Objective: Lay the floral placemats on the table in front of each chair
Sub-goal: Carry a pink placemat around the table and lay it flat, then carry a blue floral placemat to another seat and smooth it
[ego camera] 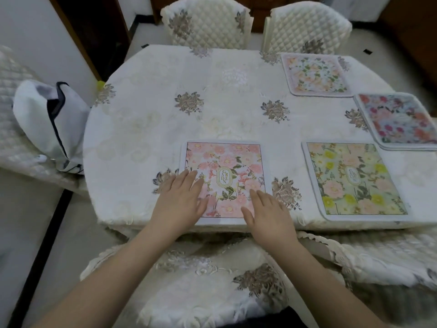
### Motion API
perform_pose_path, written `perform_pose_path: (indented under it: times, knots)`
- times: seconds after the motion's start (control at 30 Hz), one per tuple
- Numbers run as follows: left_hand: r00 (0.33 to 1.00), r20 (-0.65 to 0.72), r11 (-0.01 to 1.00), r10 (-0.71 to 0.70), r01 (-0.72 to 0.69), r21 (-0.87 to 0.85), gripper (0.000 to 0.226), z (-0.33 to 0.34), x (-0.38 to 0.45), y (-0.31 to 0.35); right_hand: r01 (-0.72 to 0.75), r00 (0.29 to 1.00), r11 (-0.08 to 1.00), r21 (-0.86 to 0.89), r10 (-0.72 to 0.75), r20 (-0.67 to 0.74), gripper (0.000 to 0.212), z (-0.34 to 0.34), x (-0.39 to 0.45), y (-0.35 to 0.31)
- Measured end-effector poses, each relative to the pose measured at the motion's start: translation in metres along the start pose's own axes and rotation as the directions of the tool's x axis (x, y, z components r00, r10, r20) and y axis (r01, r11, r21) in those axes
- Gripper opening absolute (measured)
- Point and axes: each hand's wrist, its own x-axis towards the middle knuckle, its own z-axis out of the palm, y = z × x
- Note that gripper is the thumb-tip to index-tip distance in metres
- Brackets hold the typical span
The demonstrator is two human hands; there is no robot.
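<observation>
A pink floral placemat [227,162] lies flat near the table's front edge, in front of the near chair [212,280]. My left hand [179,200] rests flat on its lower left part, fingers spread. My right hand [267,214] lies flat on its lower right part. To the right lies a yellow-green floral placemat [354,181]. A red and pink floral placemat [399,119], stacked on another, sits at the right edge. A pale peach floral placemat [314,74] lies at the far right, before the far right chair [307,29].
The table [165,114] wears a cream embroidered cloth. A second quilted chair [205,22] stands at the far side, left of the other. On the left, a chair [14,138] holds a white bag with dark trim [47,121].
</observation>
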Motion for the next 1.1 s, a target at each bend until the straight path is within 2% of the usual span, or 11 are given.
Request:
perform_pose_path:
  times: [0.07, 0.3, 0.43, 0.67, 0.9, 1.1]
  knots:
    - [0.999, -0.029, 0.999, 0.032, -0.033, -0.038, 0.054, -0.002, 0.003, 0.012, -0.016, 1.0, 1.0, 0.007, 0.016, -0.013, 0.065, -0.001, -0.006, 0.003]
    - [0.99, 0.038, 0.99, 0.136, -0.134, -0.044, 0.066, -0.002, 0.026, 0.058, -0.095, 0.988, 0.995, 0.036, 0.098, -0.117, 0.064, -0.013, -0.026, 0.038]
    - [0.987, 0.046, 0.987, 0.155, -0.153, -0.051, 0.061, -0.001, 0.037, 0.097, -0.146, 0.982, 0.987, 0.063, 0.153, -0.114, 0.061, -0.016, -0.035, 0.073]
    - [0.978, 0.06, 0.98, 0.198, -0.198, -0.018, 0.065, -0.004, 0.051, 0.193, -0.194, 0.975, 0.976, 0.102, 0.203, -0.086, 0.06, -0.014, -0.061, 0.161]
    - [0.968, 0.075, 0.971, 0.241, -0.241, -0.006, 0.057, 0.002, 0.072, 0.302, -0.231, 0.959, 0.956, 0.181, 0.255, -0.122, 0.064, -0.024, -0.094, 0.268]
    - [0.964, 0.09, 0.967, 0.251, -0.254, 0.024, 0.06, 0.004, 0.085, 0.379, -0.262, 0.949, 0.947, 0.188, 0.288, -0.128, 0.063, -0.03, -0.119, 0.333]
